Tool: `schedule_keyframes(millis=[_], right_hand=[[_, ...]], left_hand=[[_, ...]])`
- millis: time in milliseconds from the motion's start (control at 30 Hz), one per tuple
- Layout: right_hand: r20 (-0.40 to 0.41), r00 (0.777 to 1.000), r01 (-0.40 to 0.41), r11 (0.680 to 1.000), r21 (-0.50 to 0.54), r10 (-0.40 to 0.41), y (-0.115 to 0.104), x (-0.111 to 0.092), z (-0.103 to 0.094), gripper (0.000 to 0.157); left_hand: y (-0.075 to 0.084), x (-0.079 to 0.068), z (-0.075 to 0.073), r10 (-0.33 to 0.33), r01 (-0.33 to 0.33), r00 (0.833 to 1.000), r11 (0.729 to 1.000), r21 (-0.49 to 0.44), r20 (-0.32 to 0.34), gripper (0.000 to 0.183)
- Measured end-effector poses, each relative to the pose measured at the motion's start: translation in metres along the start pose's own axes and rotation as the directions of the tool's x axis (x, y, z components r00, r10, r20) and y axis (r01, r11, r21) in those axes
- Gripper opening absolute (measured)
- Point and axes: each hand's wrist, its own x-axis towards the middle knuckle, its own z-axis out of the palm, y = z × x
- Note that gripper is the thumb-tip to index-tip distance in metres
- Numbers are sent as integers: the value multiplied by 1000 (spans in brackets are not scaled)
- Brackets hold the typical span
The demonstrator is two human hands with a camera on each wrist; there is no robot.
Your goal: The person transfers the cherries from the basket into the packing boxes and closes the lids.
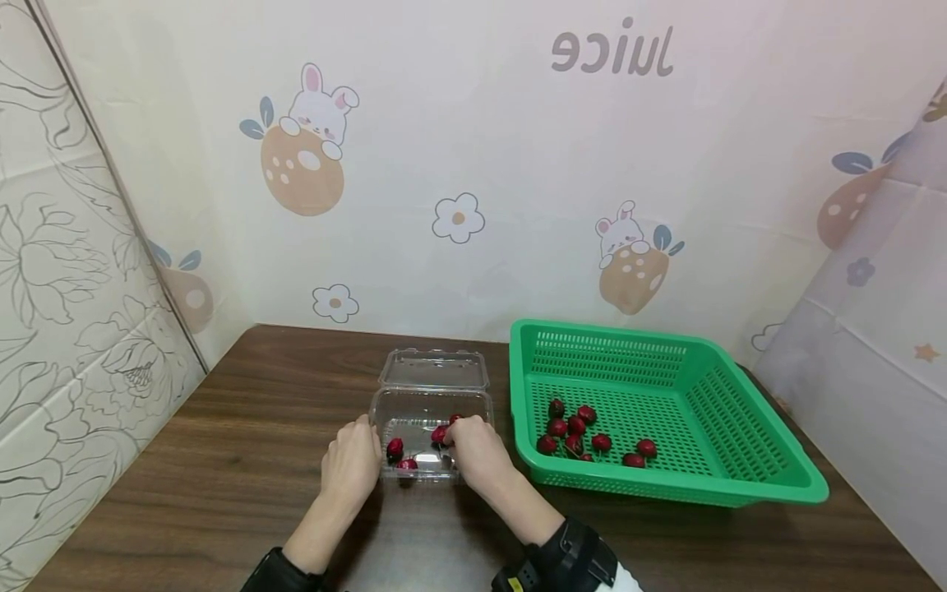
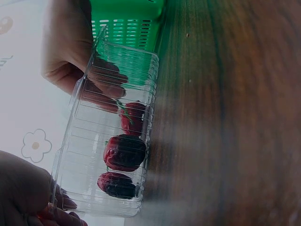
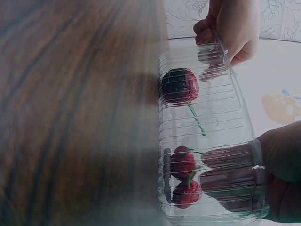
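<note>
A clear plastic clamshell box stands on the table, its lid folded back. My left hand grips the box's left rim, fingertips inside the wall. From the right, my right hand reaches over the rim into the box. In the left wrist view its fingertips pinch the green stem of a cherry low in the box. Seen from the right wrist, two cherries lie close by those fingertips. Another cherry lies on the left side of the box, and one more is near its front wall.
A green perforated basket stands right of the box, with several cherries in its left part. The wooden table meets a patterned backdrop behind and hanging sheets at both sides.
</note>
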Motion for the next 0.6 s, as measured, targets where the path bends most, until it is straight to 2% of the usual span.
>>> schedule_keyframes(millis=[333,600], right_hand=[[-51,997,52,999,-11,-52,-4,-5,-9,3],[-90,992,89,996,0,-88,-11,-15,-24,6]], left_hand=[[-1,1,0,1,-1,1000,1000,0,6,14],[0,0,1,2,-2,1000,1000,1,6,16]])
